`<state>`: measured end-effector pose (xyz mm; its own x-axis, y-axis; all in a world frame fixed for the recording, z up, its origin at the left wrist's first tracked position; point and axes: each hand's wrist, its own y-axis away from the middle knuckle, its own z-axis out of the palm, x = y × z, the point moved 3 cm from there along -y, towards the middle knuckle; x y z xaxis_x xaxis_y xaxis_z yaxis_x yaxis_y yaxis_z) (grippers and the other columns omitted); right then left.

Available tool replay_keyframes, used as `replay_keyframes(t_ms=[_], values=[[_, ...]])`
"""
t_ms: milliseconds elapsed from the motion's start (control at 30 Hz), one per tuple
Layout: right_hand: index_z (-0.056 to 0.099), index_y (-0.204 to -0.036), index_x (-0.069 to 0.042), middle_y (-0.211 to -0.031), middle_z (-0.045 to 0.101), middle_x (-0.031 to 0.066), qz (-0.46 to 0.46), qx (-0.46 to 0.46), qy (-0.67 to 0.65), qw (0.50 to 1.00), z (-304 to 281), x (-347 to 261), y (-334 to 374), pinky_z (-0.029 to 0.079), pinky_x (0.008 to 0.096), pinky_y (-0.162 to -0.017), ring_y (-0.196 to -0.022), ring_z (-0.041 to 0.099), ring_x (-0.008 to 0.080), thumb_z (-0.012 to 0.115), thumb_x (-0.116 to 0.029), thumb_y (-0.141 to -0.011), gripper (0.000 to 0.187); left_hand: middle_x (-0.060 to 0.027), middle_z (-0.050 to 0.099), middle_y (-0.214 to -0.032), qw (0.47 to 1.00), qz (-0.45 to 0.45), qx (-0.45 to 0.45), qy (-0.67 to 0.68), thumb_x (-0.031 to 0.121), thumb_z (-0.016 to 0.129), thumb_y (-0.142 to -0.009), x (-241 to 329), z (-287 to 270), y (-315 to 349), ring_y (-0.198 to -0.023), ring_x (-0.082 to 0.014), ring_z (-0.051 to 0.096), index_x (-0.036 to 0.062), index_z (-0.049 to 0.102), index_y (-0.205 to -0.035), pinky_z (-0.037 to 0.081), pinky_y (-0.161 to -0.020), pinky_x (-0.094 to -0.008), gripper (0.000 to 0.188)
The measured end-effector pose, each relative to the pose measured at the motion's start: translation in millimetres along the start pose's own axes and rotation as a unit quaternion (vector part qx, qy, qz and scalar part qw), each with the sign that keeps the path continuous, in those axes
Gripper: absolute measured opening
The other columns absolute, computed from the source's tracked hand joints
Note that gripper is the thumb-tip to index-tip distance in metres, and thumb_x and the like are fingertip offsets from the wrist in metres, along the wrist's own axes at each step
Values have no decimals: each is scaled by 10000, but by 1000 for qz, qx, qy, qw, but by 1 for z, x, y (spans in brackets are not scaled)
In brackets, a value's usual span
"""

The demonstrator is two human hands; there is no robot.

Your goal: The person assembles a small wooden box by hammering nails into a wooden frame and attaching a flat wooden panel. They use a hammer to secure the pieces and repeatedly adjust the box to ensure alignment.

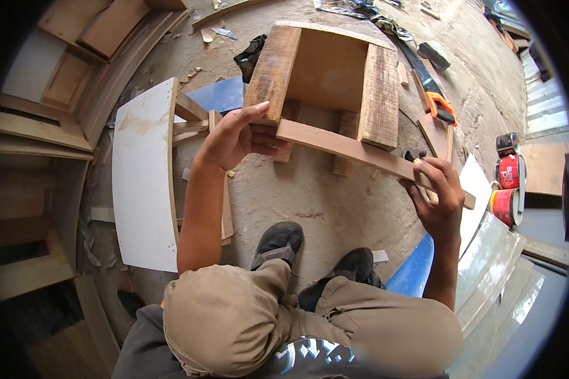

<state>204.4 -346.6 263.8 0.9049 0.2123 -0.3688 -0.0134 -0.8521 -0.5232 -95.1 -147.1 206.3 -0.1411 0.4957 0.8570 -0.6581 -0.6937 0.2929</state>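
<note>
A wooden box frame (327,69) stands in front of me, with thick rough-sawn side pieces and a brown panel inside. A narrow wooden strip (360,151) slants across its near end, from the left side piece out past the right one. My left hand (234,136) grips the lower end of the left side piece, thumb along its edge and fingers curled beneath, close to the strip's left end. Toward the strip's other end, my right hand (439,189) holds it between thumb and fingers. What the left fingertips touch is partly hidden.
A white board (144,177) leans over wood pieces at left, near wooden cabinets (38,145). At right lie an orange-handled saw (441,108), several cans (509,172), glass-like sheets (493,271) and a blue sheet (412,265). Scraps litter the concrete floor (316,202).
</note>
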Motion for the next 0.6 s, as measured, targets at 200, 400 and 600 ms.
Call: replay_keyframes(t_ms=[200, 400, 600], values=[[644, -1009, -76, -935, 635, 82, -8, 1, 10, 1000, 5, -6, -2, 512, 388, -722, -841, 634, 270, 846, -29, -670, 398, -223, 717, -959, 999, -10, 17, -27, 388, 656, -905, 0, -5, 2, -811, -297, 745, -86, 616, -1135, 631, -725, -412, 528], [639, -1028, -70, -941, 649, 90, -31, -18, 5, 999, 4, -2, 2, 522, 388, -714, -845, 654, 270, 846, -35, -679, 408, -218, 711, -1001, 1000, 3, -16, -20, 456, 655, -909, -1, -4, 0, -882, -288, 737, -61, 582, -1204, 632, -736, -391, 600], [649, -1010, -2, -873, 687, 159, 38, -135, -139, 980, 14, -3, 13, 553, 371, -710, -795, 694, 315, 767, -107, -813, 252, -221, 662, -1174, 991, 125, -45, -5, 536, 696, -859, 6, -6, -6, -1016, -302, 705, -7, 409, -1395, 622, -781, -407, 816]])
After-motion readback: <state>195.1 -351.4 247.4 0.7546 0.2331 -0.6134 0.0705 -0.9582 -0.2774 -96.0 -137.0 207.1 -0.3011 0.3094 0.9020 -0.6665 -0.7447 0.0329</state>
